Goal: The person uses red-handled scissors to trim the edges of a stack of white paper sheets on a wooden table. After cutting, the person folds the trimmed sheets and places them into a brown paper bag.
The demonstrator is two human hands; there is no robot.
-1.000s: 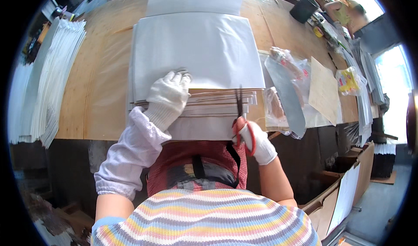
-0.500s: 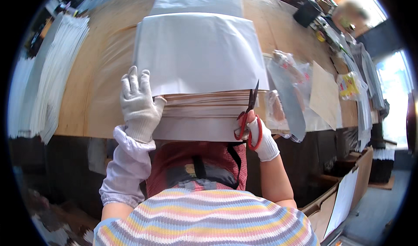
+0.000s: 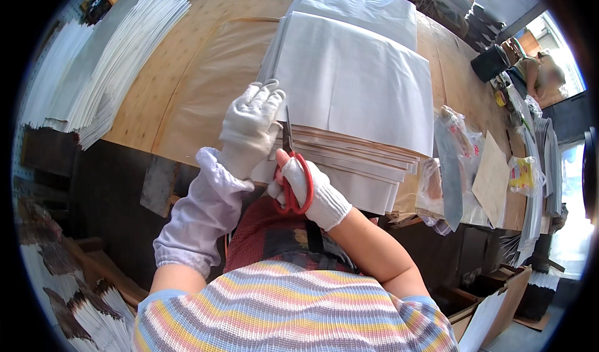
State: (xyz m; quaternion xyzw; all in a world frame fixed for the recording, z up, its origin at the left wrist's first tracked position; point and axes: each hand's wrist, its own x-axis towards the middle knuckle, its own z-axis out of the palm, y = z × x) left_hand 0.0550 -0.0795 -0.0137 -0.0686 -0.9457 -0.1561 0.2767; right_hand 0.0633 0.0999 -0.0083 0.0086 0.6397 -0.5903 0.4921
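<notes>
A thick stack of large white sheets (image 3: pixel 359 77) lies before me, with brown-edged layers (image 3: pixel 355 145) stepped out along its front. My left hand (image 3: pixel 251 130), in a white knit glove, rests at the stack's left edge with its fingers stretched out. Red-handled scissors (image 3: pixel 304 187) are gripped in my right hand (image 3: pixel 326 197), which wears a white glove with bare fingertips showing. Their dark blades point away from me at the stack's front left corner, close beside my left hand. Whether the blades touch paper I cannot tell.
Behind lies another white stack (image 3: pixel 368 9) on the wooden table (image 3: pixel 143 112). Folded white sheets (image 3: pixel 125 53) are piled at left. To the right are a clear plastic bag (image 3: pixel 458 130), a grey strip (image 3: pixel 450 183) and a tan sheet (image 3: pixel 491 177). A person (image 3: pixel 531 71) bends near a black bin (image 3: pixel 490 63).
My right hand has carried the scissors from the stack's right front corner to its left one, near my left hand. The view has turned, so the table appears shifted right and tilted.
</notes>
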